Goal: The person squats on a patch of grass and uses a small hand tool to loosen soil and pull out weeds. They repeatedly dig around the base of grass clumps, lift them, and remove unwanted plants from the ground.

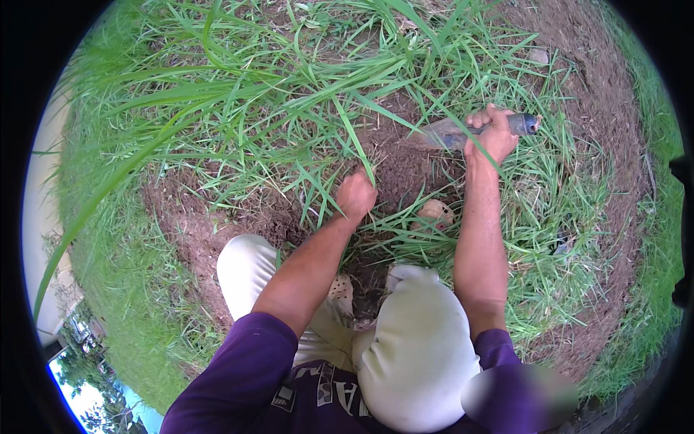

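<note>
My left hand is closed low over the soil at the centre, with grass blades around it; whether it grips some of them is hard to see. My right hand grips a metal digging tool with a dark tubular socket end poking out to the right. The tool lies nearly level, its broad, dirt-covered blade pointing left towards loose brown soil. Long grass blades cross above both hands and partly cover the tool.
A perforated clog is on my foot below the tool, partly under grass; the other clog is between my knees. Bare soil lies left, a small stone at upper right. A pale wall stands at the far left.
</note>
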Motion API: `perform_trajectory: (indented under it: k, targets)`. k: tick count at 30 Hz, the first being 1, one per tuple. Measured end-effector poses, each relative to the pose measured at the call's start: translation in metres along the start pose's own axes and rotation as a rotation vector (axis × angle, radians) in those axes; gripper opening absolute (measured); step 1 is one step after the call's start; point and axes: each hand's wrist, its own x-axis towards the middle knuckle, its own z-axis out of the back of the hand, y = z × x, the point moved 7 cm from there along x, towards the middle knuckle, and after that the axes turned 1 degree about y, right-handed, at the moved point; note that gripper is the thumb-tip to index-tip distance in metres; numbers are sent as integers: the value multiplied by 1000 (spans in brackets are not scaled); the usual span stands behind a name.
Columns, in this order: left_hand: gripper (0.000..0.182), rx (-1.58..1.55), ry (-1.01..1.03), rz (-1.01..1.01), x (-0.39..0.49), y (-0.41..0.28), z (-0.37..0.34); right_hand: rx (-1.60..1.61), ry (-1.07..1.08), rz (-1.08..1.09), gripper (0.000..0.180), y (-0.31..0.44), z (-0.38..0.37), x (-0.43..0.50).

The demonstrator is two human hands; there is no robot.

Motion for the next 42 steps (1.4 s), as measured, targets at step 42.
perform_trajectory:
  k: [42]
  targets:
    - [57, -534, 32, -1139, -111, -265, 54, -227, -2, -453, 19, -110, 41, -73]
